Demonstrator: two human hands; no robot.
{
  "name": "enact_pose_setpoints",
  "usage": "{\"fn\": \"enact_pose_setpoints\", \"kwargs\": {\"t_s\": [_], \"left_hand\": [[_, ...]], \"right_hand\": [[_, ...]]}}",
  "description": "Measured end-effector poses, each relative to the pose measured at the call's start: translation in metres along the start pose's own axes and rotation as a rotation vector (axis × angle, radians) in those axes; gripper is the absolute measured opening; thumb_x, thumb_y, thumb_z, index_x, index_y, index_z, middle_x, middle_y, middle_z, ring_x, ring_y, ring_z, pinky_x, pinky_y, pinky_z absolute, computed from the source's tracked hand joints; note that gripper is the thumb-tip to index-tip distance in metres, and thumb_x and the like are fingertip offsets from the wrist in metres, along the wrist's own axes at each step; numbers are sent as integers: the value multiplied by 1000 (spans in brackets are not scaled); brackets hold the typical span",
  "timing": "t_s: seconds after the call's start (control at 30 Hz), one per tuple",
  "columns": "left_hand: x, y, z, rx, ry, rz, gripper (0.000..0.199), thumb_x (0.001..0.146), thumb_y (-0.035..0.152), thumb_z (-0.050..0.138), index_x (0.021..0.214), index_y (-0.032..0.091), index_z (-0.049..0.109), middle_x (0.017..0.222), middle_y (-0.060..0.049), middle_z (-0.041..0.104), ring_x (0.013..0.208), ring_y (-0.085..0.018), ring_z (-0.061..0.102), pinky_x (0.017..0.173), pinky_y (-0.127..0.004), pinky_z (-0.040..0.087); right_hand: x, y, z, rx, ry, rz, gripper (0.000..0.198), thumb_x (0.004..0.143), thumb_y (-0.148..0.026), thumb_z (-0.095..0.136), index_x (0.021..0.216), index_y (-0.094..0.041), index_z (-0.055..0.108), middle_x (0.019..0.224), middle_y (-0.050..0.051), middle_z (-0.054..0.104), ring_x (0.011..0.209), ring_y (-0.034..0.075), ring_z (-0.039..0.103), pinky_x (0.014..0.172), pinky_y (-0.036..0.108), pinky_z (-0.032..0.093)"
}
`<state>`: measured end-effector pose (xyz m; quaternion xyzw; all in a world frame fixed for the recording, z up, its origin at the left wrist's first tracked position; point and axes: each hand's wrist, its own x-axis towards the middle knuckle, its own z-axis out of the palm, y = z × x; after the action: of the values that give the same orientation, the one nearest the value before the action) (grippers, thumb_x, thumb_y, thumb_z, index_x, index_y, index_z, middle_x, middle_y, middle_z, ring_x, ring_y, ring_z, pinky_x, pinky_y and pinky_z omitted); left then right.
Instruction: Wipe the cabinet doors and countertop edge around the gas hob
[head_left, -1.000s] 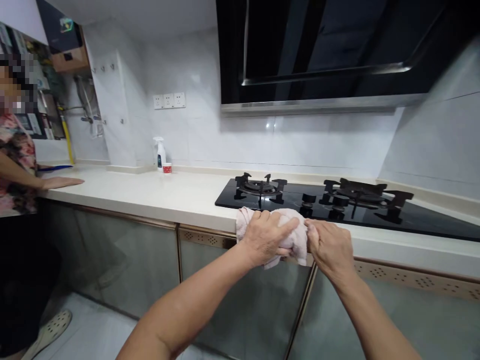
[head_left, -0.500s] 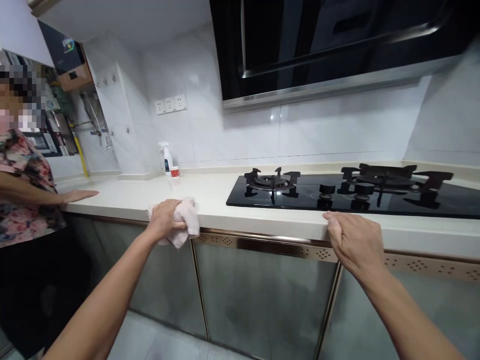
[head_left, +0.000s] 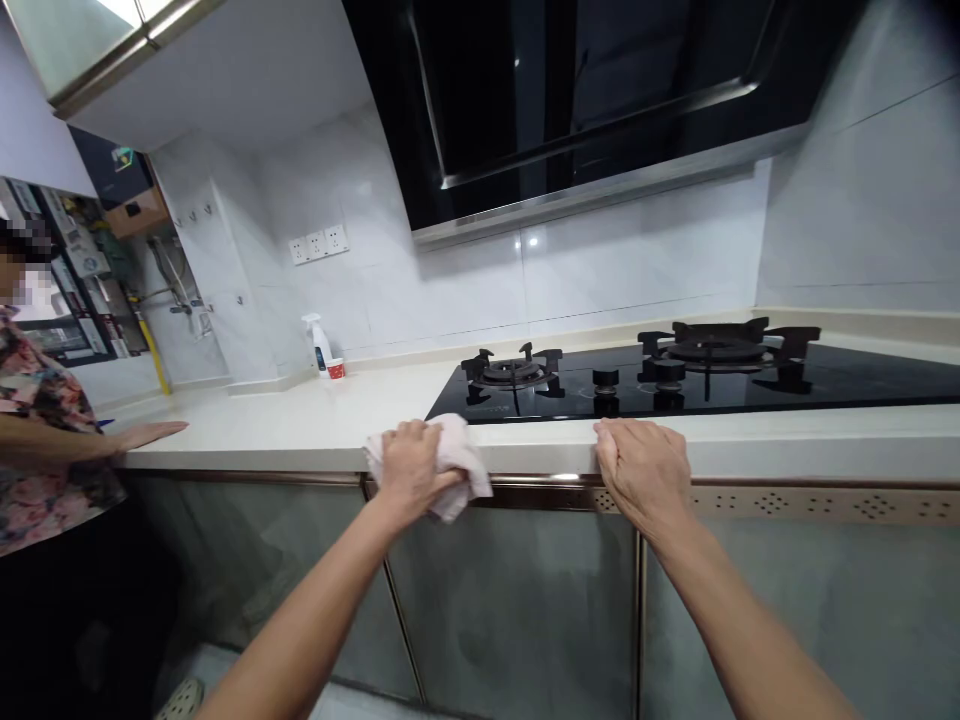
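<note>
Under the left grip (head_left: 410,466), pale cloth (head_left: 463,452)

Cool indoor light; small glare spots on glossy white marbled wall tiles (head_left: 585,262); wide-angle distortion toward edges.

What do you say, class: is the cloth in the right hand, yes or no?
No, the cloth is in the left hand; the right hand is at the counter edge.

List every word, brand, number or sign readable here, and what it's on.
No text is legible.
Spray bottle: label too small to read.
Red-and-white cup: markings unreadable.
Black hob: faint marking near front edge, illegible.
Colourful sticker on the dark wall unit: too blurred.
Pale pink cloth: no lettering visible.
</note>
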<state>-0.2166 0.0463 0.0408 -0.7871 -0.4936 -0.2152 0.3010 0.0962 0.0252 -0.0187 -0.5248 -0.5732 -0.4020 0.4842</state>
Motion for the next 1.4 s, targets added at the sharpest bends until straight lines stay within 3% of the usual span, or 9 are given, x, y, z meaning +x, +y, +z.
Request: {"fn": "enact_pose_setpoints", "kwargs": {"t_s": [0.13, 0.23, 0.33, 0.43, 0.53, 0.63, 0.83, 1.17, 1.4], "left_hand": [[25, 77, -3, -50, 68, 146, 61, 79, 68, 58, 119, 22, 56, 111, -12, 58, 103, -30, 49, 84, -44, 36], [33, 98, -7, -103, 70, 187, 53, 84, 62, 57, 119, 23, 55, 111, -11, 58, 102, -30, 49, 83, -44, 36], [37, 89, -8, -203, 55, 138, 42, 89, 55, 51, 117, 24, 55, 111, -9, 60, 102, -28, 51, 84, -43, 37], [47, 66, -7, -301, 48, -92, 34, 94, 49, 40, 111, 23, 55, 111, -8, 62, 104, -27, 54, 86, -42, 39], [64, 44, -7, -306, -16, -318, 39, 94, 49, 34, 114, 22, 53, 117, -12, 61, 111, -30, 55, 88, -42, 41], [86, 33, -5, -211, -127, -396, 47, 92, 53, 34, 117, 18, 53, 121, -17, 59, 115, -34, 54, 88, -44, 43], [135, 47, 11, -126, -225, -283, 49, 91, 51, 35, 118, 15, 54, 127, -21, 55, 123, -37, 49, 96, -51, 40], [163, 156, 7, -354, -352, 98, 55, 91, 61, 32, 128, 25, 53, 135, -11, 56, 129, -31, 47, 103, -51, 39], [127, 138, -14, -447, -342, 184, 52, 92, 60, 33, 133, 34, 54, 137, -3, 59, 127, -28, 51, 102, -45, 41]], "right_hand": [[0, 2, -2, 8, -22, -14, 24, 97, -25, 44, 96, -17, 67, 93, 6, 71, 90, 20, 59, 86, 37, 34], [1, 3, -5, 38, -40, -20, 23, 97, -25, 45, 98, -17, 67, 97, 7, 71, 94, 20, 60, 88, 36, 35], [2, 4, -8, 64, -36, -34, 24, 98, -25, 44, 98, -17, 67, 99, 7, 71, 95, 20, 60, 88, 35, 35], [2, 3, -9, 76, -27, -36, 24, 98, -25, 43, 97, -18, 66, 99, 6, 71, 94, 19, 60, 88, 35, 34], [2, 1, -8, 79, -28, -13, 23, 97, -24, 43, 96, -18, 66, 97, 6, 70, 94, 19, 59, 88, 36, 34], [2, -1, -6, 88, -24, 22, 20, 96, -23, 45, 94, -18, 65, 95, 7, 69, 93, 20, 58, 87, 37, 34], [5, -5, -7, 95, -12, 45, 17, 95, -22, 47, 91, -18, 63, 92, 6, 67, 90, 20, 55, 86, 37, 33], [7, -1, -8, 33, -14, -15, 20, 96, -22, 45, 82, -19, 59, 85, 6, 63, 86, 20, 50, 83, 36, 32], [5, 3, -16, 14, -87, -77, 23, 98, -23, 41, 85, -18, 60, 88, 7, 63, 88, 21, 50, 86, 36, 32]]}}
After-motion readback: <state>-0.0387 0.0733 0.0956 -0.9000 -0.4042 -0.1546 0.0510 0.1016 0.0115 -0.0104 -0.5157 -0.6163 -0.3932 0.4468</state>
